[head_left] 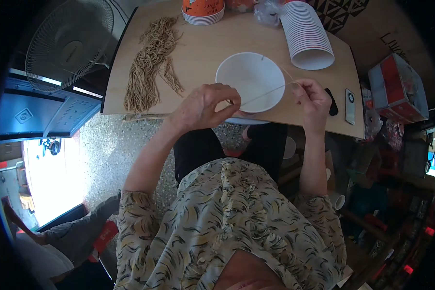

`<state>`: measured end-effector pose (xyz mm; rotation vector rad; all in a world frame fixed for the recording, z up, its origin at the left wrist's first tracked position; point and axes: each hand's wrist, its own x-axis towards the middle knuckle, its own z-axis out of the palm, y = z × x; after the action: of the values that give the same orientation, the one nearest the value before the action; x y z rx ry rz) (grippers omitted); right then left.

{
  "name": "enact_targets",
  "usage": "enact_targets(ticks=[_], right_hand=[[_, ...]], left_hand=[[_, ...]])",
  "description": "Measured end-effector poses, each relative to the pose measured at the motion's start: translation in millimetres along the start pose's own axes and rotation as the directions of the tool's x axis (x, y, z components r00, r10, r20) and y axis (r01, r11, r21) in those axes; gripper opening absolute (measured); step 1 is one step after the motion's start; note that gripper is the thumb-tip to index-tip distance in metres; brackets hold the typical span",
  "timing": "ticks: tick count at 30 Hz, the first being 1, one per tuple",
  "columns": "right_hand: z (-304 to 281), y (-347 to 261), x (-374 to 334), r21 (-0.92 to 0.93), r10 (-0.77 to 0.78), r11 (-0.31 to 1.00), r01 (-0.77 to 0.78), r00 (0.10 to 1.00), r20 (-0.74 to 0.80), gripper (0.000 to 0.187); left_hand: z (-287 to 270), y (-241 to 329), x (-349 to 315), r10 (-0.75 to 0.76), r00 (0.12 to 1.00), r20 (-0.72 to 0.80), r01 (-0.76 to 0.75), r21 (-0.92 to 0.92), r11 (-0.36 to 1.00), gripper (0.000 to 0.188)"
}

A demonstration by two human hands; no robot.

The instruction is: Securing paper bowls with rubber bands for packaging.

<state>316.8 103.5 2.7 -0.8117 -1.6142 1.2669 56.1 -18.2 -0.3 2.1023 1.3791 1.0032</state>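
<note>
Tan cords [150, 63], white bowl [249, 77], orange tub [203, 8], cream blouse [198, 203] with dark-and-yellow swirls

At twelve o'clock the top edge cuts off an orange tub [203, 8]; at eight, the dark rim crops another person [79, 237]. The left hand [209, 104] hides part of the string [266, 94].

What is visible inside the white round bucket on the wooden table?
The bucket shows its white inner surface; small parts behind the left hand and thin tan cord cannot be seen.
</note>
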Motion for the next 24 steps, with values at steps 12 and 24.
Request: enact_targets(ticks=[12, 24], right_hand=[[-7, 17, -3, 0.045, -0.011, 0.999, 0.013, 0.999, -0.042, 0.013], [-46, 72, 0, 0.132, 0.079, 0.990, -0.050, 0.970, -0.228, 0.021]], left_hand=[[6, 0, 1, 0.057, 0.994, -0.093, -0.043, 0.149, 0.988, 0.008], [-76, -26, 86, -0.119, 0.971, -0.208, 0.107, -0.068, 0.992, 0.015]])
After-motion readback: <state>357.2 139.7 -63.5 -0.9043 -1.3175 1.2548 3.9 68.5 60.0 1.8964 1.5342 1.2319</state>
